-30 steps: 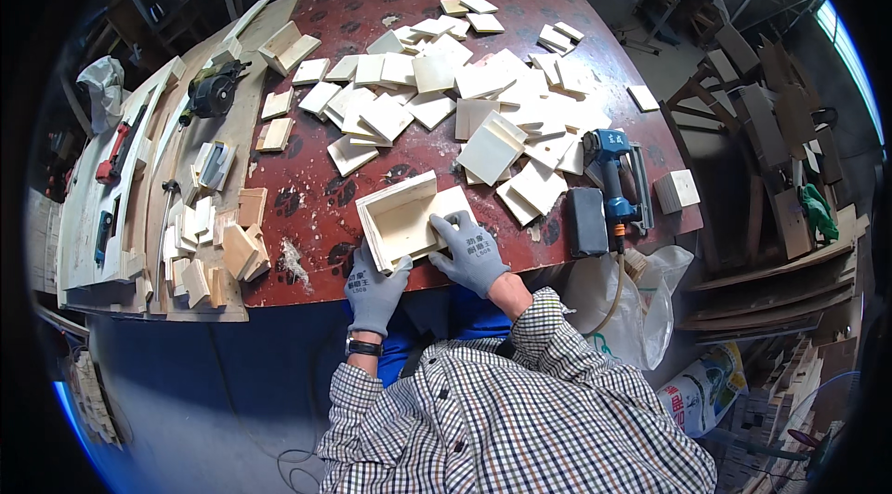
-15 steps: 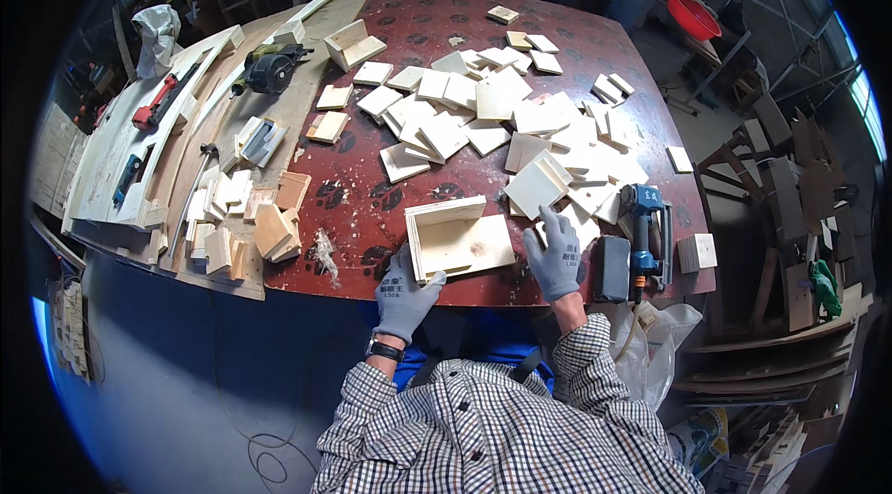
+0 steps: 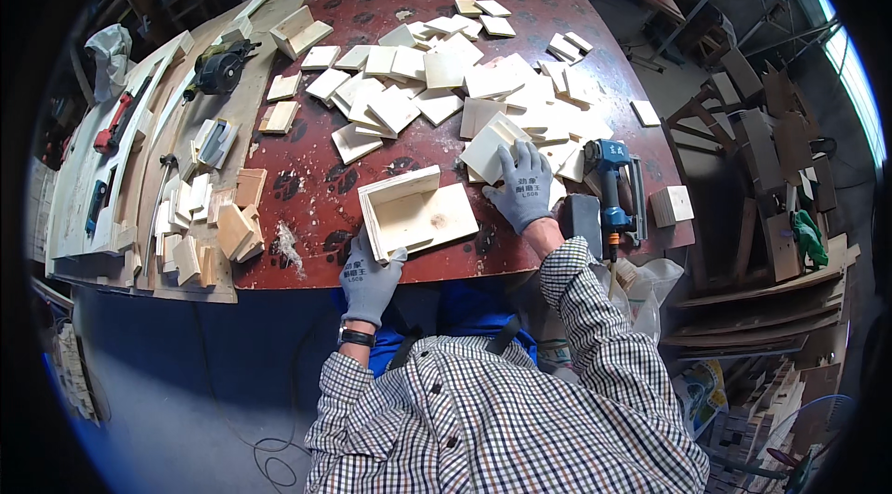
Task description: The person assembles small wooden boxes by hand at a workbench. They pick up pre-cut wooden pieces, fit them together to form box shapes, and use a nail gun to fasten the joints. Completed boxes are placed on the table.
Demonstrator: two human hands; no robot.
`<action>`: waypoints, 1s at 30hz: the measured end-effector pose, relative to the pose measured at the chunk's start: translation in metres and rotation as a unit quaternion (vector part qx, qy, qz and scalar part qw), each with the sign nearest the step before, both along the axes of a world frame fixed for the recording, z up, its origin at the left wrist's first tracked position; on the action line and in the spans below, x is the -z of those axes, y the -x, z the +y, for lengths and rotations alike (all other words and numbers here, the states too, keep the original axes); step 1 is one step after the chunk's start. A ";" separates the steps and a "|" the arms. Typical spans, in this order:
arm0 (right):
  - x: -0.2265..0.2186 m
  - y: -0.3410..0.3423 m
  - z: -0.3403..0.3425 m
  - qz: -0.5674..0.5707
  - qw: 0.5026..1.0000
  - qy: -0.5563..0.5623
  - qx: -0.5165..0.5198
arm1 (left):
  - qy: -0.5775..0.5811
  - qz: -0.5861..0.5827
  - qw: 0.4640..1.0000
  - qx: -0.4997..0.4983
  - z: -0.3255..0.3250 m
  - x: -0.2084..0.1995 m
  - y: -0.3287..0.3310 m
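Near the front edge lies a partly assembled wooden box [image 3: 423, 215], a flat board with upright pieces along two sides. My left hand [image 3: 368, 282], in a grey work glove, grips its near left corner, the thumb at the front edge and the fingers partly hidden behind the side. My right hand [image 3: 522, 187], gloved alike, lies with fingers stretched and apart over the near edge of a square wooden board [image 3: 485, 152] at the pile's front. Whether the fingers press on that board I cannot tell. A blue nail gun [image 3: 613, 187] stands right of this hand, beside a dark block [image 3: 582, 217].
Loose wooden boards [image 3: 446, 66] spread across the red table [image 3: 321, 136]. A wooden block [image 3: 671, 206] sits at the right edge. On the left, a plywood surface [image 3: 218, 285] carries wood offcuts [image 3: 190, 206], a hammer [image 3: 165, 164], a circular saw [image 3: 219, 71] and a red tool [image 3: 113, 125].
My right hand has moved forward from beside the wooden box to the board at the pile's front. The left hand keeps its grip on the box. The whole view has shifted.
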State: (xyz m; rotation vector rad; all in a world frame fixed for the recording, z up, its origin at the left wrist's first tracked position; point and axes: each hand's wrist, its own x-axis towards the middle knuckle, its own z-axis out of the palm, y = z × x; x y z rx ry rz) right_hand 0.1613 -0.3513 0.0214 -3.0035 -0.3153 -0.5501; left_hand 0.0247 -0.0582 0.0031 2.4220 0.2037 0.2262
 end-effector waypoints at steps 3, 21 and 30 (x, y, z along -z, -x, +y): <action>0.004 -0.003 0.000 -0.042 0.999 0.022 -0.008 | -0.008 0.016 1.000 -0.005 -0.001 -0.005 0.000; 0.012 0.112 0.110 0.028 0.951 -0.297 -0.085 | -0.052 0.029 0.998 -0.006 0.001 0.001 -0.001; 0.024 0.092 0.102 0.063 0.934 -0.304 -0.178 | -0.041 0.026 0.998 0.036 0.007 0.001 0.000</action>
